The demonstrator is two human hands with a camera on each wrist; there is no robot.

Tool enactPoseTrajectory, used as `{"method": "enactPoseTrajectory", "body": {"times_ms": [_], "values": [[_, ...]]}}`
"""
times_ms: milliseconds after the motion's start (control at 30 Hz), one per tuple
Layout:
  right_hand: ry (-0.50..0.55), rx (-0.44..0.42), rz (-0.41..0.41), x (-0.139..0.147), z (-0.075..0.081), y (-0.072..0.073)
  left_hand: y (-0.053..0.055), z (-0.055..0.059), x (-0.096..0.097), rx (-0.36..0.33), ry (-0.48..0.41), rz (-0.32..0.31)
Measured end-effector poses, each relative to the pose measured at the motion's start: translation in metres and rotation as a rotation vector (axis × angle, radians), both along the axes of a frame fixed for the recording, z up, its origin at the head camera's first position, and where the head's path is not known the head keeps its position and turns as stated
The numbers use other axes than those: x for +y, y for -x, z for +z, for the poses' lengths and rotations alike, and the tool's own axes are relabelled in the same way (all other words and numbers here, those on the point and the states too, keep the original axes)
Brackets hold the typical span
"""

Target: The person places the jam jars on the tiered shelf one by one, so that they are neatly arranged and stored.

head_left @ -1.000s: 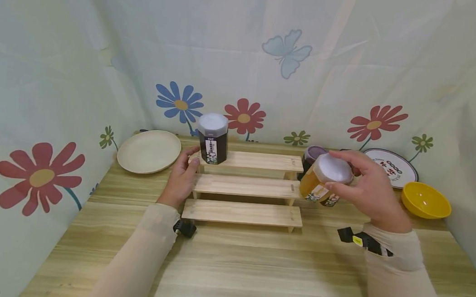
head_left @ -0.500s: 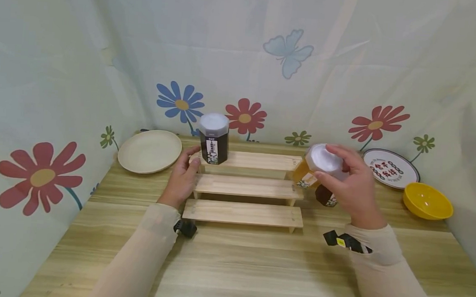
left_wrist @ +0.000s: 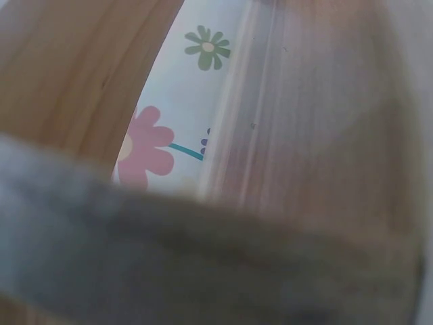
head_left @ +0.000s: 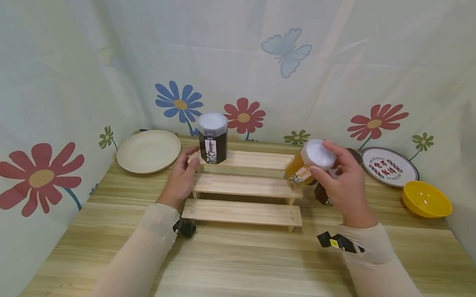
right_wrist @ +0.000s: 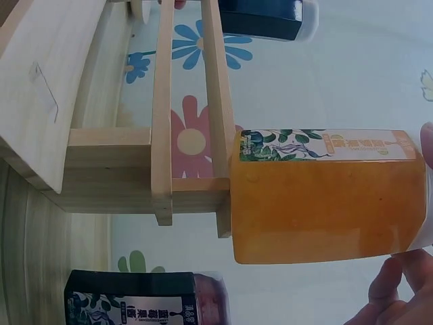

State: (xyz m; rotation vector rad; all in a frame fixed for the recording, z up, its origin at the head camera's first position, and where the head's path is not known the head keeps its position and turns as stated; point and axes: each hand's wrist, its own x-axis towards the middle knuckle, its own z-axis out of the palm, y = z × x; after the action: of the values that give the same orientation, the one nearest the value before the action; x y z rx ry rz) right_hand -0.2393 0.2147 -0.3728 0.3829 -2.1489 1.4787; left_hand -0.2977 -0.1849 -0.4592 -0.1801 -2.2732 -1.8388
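Observation:
In my right hand is a jar of amber contents with a white lid, gripped near the lid. It tilts over the right end of the wooden three-step shelf; whether its base touches the top step is unclear. The right wrist view shows the label and amber side of this jar. My left hand holds the shelf's left end, thumb in front, some fingers hidden. On the top step, near that hand, a dark jar with a white lid stands upright. The left wrist view is mostly blurred wood.
Behind my right hand a dark jar is partly hidden on the table; the right wrist view shows a labelled dark jar. A cream plate lies at left. A patterned plate and yellow bowl are at right.
My right hand has moved left with the amber jar, from beside the shelf to over the top step's right end. My left hand and the dark jar near it have stayed put.

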Motion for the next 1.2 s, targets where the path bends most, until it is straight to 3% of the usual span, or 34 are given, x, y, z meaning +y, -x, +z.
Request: {"method": "enactPoseTrajectory", "body": {"times_ms": [533, 933, 1200], "values": [[-0.009, -0.017, -0.023, -0.003, 0.000, -0.001, -0.002, 0.002, 0.000, -0.006, -0.027, -0.021], [0.005, -0.008, -0.013, -0.003, -0.003, 0.000, -0.005, 0.013, 0.002, -0.155, -0.040, -0.009], [-0.002, -0.011, -0.016, -0.003, -0.003, 0.000, -0.008, 0.020, 0.005, -0.183, -0.091, 0.002]]}}
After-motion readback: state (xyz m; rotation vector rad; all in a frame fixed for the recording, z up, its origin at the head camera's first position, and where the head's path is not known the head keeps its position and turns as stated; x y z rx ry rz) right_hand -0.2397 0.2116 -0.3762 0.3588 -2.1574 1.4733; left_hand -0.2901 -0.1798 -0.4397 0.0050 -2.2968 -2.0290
